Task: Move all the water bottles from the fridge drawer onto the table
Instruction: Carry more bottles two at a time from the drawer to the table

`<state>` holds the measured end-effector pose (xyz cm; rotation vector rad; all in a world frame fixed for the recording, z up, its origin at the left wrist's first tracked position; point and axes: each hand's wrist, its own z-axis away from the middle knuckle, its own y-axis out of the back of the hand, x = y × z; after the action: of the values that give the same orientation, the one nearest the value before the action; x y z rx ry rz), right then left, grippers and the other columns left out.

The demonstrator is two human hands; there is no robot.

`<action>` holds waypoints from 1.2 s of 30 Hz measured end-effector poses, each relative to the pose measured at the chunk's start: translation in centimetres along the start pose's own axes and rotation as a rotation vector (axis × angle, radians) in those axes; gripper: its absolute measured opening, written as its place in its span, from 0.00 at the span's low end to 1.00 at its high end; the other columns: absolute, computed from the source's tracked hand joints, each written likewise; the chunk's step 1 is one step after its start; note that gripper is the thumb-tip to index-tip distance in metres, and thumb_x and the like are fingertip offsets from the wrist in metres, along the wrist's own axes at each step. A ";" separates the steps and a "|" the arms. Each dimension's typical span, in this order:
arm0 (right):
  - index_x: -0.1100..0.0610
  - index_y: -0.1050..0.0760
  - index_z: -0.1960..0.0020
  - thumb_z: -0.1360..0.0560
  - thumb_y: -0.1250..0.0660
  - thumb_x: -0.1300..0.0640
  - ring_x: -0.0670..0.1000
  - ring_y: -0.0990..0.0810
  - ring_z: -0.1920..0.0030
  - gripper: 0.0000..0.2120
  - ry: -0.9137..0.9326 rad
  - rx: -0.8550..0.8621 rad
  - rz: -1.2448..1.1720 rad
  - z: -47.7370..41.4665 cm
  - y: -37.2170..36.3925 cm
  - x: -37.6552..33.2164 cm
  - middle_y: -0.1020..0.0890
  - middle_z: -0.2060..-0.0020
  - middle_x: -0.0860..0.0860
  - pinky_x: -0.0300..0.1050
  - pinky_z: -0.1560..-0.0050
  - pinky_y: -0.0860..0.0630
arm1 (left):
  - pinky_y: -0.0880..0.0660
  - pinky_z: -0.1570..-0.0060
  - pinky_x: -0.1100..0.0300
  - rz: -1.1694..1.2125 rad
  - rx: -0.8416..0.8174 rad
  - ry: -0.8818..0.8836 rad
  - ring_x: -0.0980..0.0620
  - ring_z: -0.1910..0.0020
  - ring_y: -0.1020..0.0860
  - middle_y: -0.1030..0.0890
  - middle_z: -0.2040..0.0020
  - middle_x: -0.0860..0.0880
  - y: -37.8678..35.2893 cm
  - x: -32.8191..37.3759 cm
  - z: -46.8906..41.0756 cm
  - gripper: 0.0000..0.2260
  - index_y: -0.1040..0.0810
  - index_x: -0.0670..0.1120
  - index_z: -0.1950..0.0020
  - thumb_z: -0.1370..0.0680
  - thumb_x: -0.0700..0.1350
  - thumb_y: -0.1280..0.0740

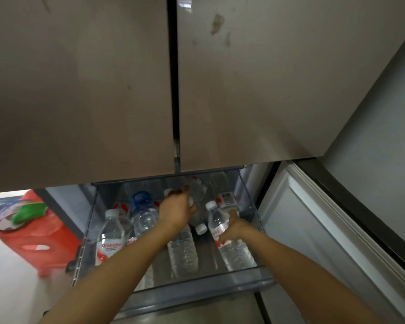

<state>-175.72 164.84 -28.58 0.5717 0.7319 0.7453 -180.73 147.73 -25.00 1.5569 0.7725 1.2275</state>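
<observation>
The fridge drawer [197,289] is pulled out below the two closed upper doors. Several clear water bottles lie in it, most with white caps and red-white labels. My right hand [232,228] is wrapped around the middle of a white-capped bottle [236,251] lying on the drawer's right side. My left hand [175,206] reaches deeper into the drawer's middle, its fingers curled over a white-capped bottle [198,190] near the back; whether it is gripped is unclear. A blue-capped bottle [143,213] stands left of that hand, and a labelled bottle [110,239] at the drawer's left.
The closed fridge doors [126,90] hang low over the drawer's back. A red plastic stool [42,239] with a green and white cloth on it stands on the floor to the left. A grey wall [379,127] and the fridge side panel lie on the right.
</observation>
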 end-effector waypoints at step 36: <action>0.51 0.40 0.40 0.38 0.23 0.63 0.51 0.26 0.43 0.35 0.524 0.580 -0.413 18.1 5.4 0.5 0.27 0.44 0.51 0.44 0.46 0.26 | 0.29 0.55 0.54 -0.098 0.160 -0.482 0.45 0.47 0.27 0.26 0.44 0.46 12.9 2.9 8.9 0.15 0.32 0.48 0.39 0.24 0.51 0.38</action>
<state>-163.82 164.84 -13.85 0.7205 1.5273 0.2797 -172.45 143.41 -12.04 1.8276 0.6287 0.6874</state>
